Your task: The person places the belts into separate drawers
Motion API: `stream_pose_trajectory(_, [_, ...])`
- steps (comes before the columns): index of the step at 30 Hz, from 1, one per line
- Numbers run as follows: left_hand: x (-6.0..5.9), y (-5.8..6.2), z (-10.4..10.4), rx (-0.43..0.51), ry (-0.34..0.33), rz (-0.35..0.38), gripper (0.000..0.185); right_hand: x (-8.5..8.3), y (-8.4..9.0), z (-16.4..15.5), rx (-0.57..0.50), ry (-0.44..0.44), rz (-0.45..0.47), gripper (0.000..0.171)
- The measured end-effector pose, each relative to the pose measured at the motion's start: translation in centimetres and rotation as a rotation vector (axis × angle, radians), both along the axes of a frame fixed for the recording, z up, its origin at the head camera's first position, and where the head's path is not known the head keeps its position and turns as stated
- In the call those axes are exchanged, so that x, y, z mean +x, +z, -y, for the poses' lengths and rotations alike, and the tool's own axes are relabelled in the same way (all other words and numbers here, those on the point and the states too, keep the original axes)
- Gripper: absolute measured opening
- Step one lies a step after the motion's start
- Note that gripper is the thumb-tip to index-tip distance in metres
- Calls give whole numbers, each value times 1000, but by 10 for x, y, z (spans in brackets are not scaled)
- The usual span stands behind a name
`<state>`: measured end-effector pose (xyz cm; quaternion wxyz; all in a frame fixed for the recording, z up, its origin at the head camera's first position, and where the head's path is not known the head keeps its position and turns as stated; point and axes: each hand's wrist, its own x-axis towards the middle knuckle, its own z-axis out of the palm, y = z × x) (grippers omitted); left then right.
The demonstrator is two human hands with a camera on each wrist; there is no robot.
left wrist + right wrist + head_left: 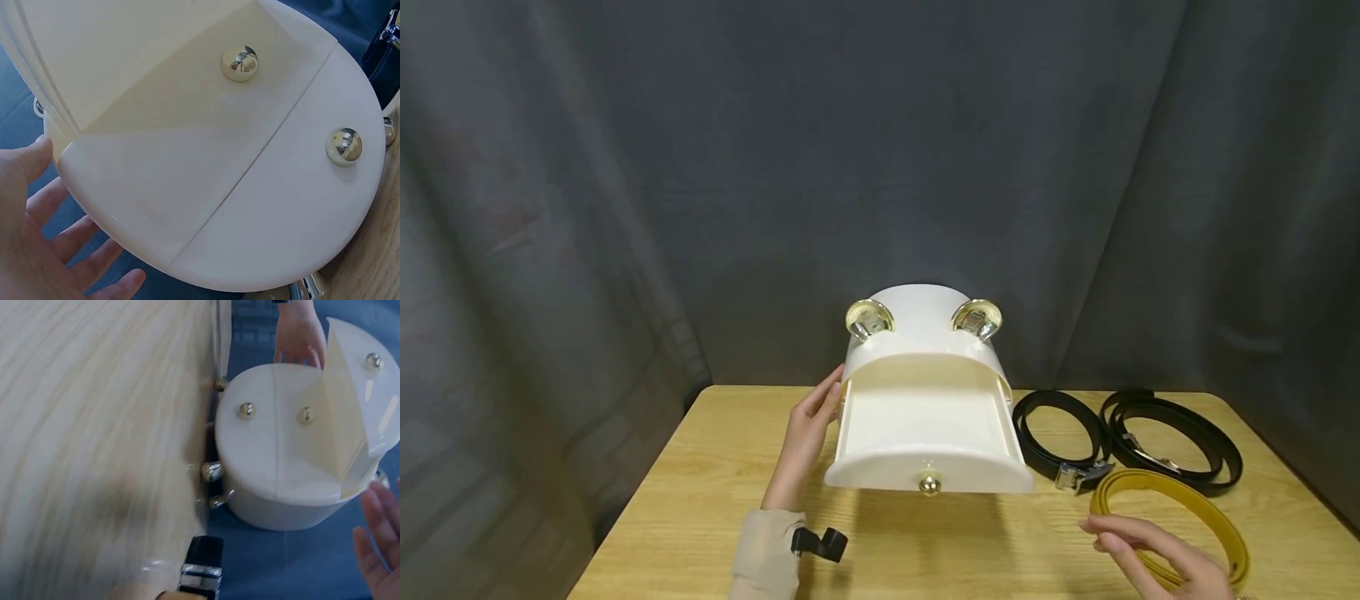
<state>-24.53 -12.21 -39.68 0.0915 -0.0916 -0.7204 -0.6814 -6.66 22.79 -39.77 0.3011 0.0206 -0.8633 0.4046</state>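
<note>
My left hand [808, 433] rests with straight fingers against the left side of the white box [925, 350], just where its open drawer [925, 433] slides out toward me; it grips nothing. My right hand [1157, 558] is well apart from the box, to its right and nearer me, fingers relaxed and spread over the near curve of the yellow belt [1172, 517]. I cannot tell whether the fingertips actually touch the belt. The box stands at the middle of the counter [685, 500], with the drawer pulled forward so its front and the brass knob [929, 483] hang toward my edge.

Two black belts [1120, 437] lie coiled just to the right of the box, farther back than the yellow one.

My worry is the drawer: it looks drawn far out, and any weight dropped on its front lip could tip the box forward or pull the drawer free. My left hand only presses from the side, so a nudge could also slide the box rightward into the black belts. The yellow belt is a loose loop, and it could spring open if I lift it.
</note>
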Motion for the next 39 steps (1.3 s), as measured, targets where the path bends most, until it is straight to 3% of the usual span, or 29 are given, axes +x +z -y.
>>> stream_pose_trajectory(3, [-2, 2, -1, -4, -1, -6, 45, 1, 1, -8, -25, 4, 0, 20])
stream_pose_trajectory(8, [0, 4, 0, -10, -7, -4, 45, 1, -1, -19, 57, -16, -51, 22])
stream_pose_trajectory(20, [3, 5, 0, -16, -12, 11, 47, -4, -21, -51, 105, -83, -46, 22])
stream_pose_trajectory(30, [-1, 5, -2, -5, -12, 3, 46, -7, -37, -81, 187, -157, 94, 18])
stream_pose_trajectory(39, [0, 4, 0, -1, -5, 13, 46, -8, -53, -109, 156, -193, 227, 24])
